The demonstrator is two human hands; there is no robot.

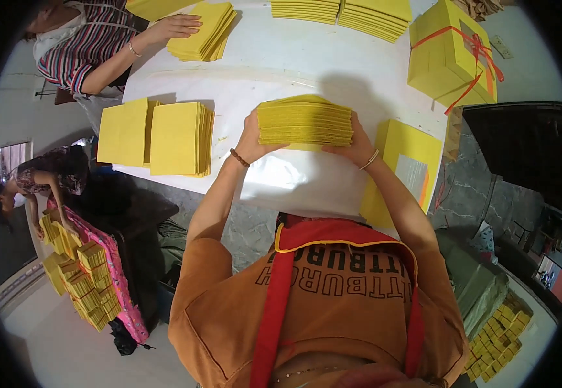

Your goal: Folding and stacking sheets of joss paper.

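A thick stack of yellow paper packets (305,123) is held between my two hands above the front of the white table (274,71). The layered edges of the stack face me. My left hand (253,139), with a brown bead bracelet at the wrist, closes on its left end. On its right end presses my right hand (358,142), with a pale bangle at the wrist. Both thumbs lie along the near side; the other fingers are mostly hidden behind the stack. Left of my left hand stand two leaning yellow packet piles (179,139).
A yellow box tied with red ribbon (446,55) stands at the back right. Beside my right forearm lies a flat yellow packet (394,168). More yellow stacks (342,14) line the far side. A co-worker's hand (181,27) rests on another pile; a second person bends over bundles (84,275).
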